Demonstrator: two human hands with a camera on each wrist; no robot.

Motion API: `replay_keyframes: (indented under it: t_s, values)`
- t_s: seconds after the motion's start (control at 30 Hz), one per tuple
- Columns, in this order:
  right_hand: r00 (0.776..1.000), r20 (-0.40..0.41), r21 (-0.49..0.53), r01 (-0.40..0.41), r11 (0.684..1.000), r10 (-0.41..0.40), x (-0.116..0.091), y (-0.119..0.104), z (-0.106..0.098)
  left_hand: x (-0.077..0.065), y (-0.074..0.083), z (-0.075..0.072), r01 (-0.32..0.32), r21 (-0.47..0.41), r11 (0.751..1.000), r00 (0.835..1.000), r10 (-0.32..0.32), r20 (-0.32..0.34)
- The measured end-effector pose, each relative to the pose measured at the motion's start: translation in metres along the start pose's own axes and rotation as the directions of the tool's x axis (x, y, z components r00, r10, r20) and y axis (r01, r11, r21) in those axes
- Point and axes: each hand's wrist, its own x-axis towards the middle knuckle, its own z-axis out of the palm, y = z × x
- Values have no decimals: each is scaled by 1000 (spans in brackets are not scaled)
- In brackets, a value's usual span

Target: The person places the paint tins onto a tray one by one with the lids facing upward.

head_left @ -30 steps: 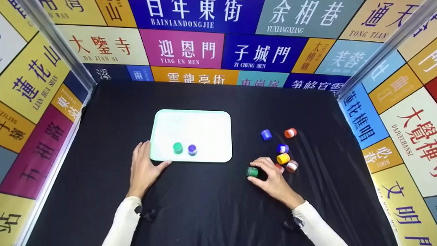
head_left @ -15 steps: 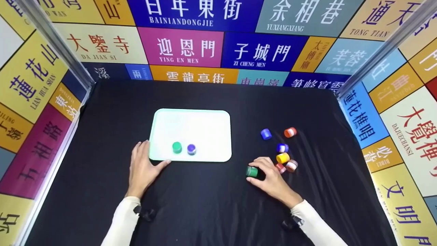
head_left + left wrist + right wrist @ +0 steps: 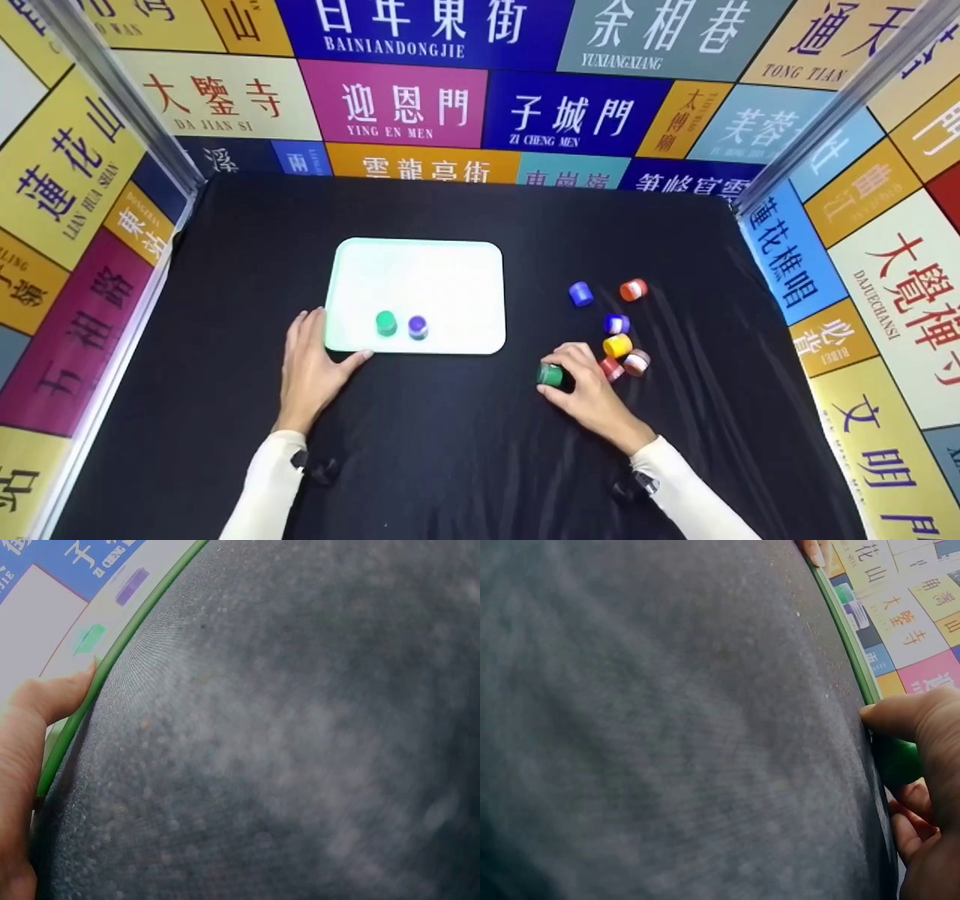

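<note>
My left hand (image 3: 313,371) holds the near left corner of a white tray (image 3: 450,277), its thumb at the front rim and its fingers along the left side. In the left wrist view the thumb touches the tray's green rim (image 3: 124,641). On the tray, close to the front edge, stand a green jar (image 3: 386,324) and a purple jar (image 3: 418,328). To the right of the tray my right hand (image 3: 592,390) pinches a small green paint jar (image 3: 550,374) between thumb and fingers, low over the black cloth. In the right wrist view the fingers partly cover this green jar (image 3: 896,759).
Beyond the right hand lie more small jars: red (image 3: 611,368), brown (image 3: 637,362), yellow (image 3: 618,345), two blue, one nearer (image 3: 616,324) and one farther (image 3: 580,294), and an orange-red one (image 3: 634,289). Panels printed with characters (image 3: 412,105) wall the black-covered table on three sides.
The head view has shifted slightly. Both hands keep their holds on the tray and the green paint jar; a little more of the red jar shows behind the right hand.
</note>
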Motion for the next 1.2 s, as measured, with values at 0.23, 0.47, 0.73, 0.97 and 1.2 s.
replay_keyframes:
  t_s: [0.23,0.47,0.73,0.97,1.2]
  values:
    - [1000,5,13,-8,1000,8,3,-2,3,0,-1,0,9,0,1000,1000,-9,1]
    - [1000,6,30,-25,999,25,8,-6,4,0,-1,0,3,-8,1000,1000,-3,9]
    - [1000,-12,54,-6,998,7,14,-12,10,-1,2,-2,16,-2,1000,1000,-15,15]
    - [999,-16,87,-27,996,29,30,-13,14,3,2,-2,3,-4,1000,1000,-3,-12]
    - [1000,-5,110,-1,994,2,59,-17,19,0,-1,-1,13,-13,1000,1000,-13,-6]
